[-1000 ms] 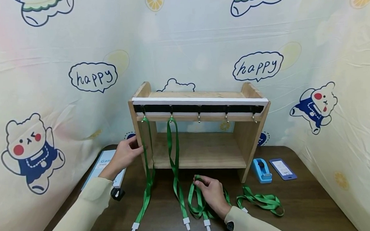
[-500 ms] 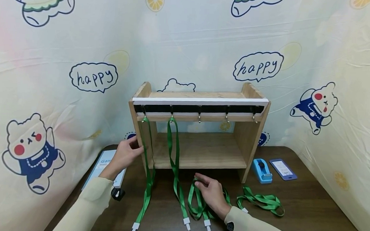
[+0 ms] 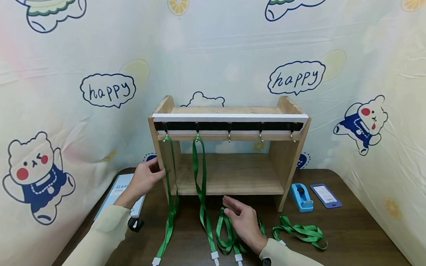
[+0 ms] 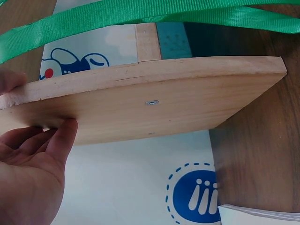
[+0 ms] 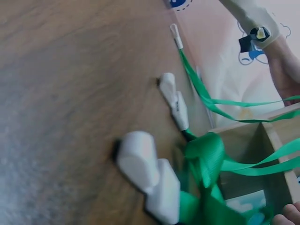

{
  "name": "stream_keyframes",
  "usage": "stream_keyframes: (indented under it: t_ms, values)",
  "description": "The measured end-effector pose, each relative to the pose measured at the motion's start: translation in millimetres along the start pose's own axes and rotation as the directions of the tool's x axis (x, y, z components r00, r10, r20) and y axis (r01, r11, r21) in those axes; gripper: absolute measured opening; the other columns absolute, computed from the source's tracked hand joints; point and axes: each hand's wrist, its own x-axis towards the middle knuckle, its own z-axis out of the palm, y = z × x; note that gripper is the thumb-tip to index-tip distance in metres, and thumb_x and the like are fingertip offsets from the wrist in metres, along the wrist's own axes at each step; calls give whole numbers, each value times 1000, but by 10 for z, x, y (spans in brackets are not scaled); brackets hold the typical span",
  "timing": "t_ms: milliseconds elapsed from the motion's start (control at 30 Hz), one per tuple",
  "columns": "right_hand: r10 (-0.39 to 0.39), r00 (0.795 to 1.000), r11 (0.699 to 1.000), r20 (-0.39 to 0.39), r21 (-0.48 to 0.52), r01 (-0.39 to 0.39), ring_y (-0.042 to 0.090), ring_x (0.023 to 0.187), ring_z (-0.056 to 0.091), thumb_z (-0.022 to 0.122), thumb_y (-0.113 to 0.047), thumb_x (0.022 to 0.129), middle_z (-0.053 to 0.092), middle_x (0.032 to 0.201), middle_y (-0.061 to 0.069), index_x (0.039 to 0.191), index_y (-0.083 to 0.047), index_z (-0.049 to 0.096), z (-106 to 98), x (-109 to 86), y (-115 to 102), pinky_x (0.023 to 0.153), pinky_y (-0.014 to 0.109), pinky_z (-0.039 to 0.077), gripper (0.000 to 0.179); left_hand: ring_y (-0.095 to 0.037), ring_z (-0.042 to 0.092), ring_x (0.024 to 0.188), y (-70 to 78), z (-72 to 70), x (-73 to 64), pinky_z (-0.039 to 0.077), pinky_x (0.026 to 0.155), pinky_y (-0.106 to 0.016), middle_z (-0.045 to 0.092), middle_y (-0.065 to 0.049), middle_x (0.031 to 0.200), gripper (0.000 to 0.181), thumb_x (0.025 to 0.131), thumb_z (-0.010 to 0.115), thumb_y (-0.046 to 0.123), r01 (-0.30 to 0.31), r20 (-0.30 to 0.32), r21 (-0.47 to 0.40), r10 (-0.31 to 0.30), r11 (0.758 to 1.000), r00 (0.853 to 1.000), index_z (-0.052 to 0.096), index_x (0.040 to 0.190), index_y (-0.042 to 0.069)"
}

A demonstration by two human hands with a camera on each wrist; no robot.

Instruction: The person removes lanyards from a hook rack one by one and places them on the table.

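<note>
Pale patterned cloth (image 3: 216, 50) with cartoon bears and "happy" bubbles hangs behind a dark table (image 3: 351, 242). On it stands a wooden shelf (image 3: 229, 173), with hooks (image 3: 261, 133) along a black strip (image 3: 213, 126); from the two leftmost hang a first lanyard (image 3: 170, 218) and a second lanyard (image 3: 202, 194), both green, before the lower compartment. The left hand (image 3: 144, 181) pinches the shelf's left side panel between thumb and fingers. The right hand (image 3: 245, 221) holds its fingers straight, ungripping, over a third lanyard (image 3: 225, 244), bundled on the table (whether the thumb touches it, I cannot tell). Beyond the wrist lies a fourth lanyard (image 3: 310, 231), near a blue tape dispenser (image 3: 301, 196) and a card holder (image 3: 326, 195) containing a printed sheet. The left arm partly hides a booklet (image 3: 117, 188), its title reading only "Gam"; the first lanyard's clip is cut off below, and the right wrist view is blurred, fingertips barely showing at its corner
</note>
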Motion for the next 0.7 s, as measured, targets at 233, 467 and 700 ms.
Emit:
stream_keyframes:
  t_ms: [233,467,700]
  values:
    - [-39,999,997,-17,69,40,22,122,68,67,-9,97,70,133,6,136,-11,64,-70,40,-150,95,23,56,40,-30,62,116,-7,4,6,56,93,-43,65,-17,132,63,97,66,42,-6,-1,7,6,1000,1000,50,149,12]
    - [-99,992,986,-73,131,108,27,120,69,66,-5,96,72,129,11,131,-8,67,-227,160,-419,92,19,55,35,-30,63,115,-10,-4,13,56,92,-42,66,-17,130,61,97,67,41,-19,-1,6,19,1000,1000,52,148,12]
    - [-199,978,972,-68,117,206,30,120,68,67,-16,98,70,130,14,130,-6,67,-415,292,-724,91,19,56,33,-30,63,114,-23,-2,5,57,91,-41,67,-17,128,61,96,67,42,-16,1,8,16,1000,1000,53,147,12]
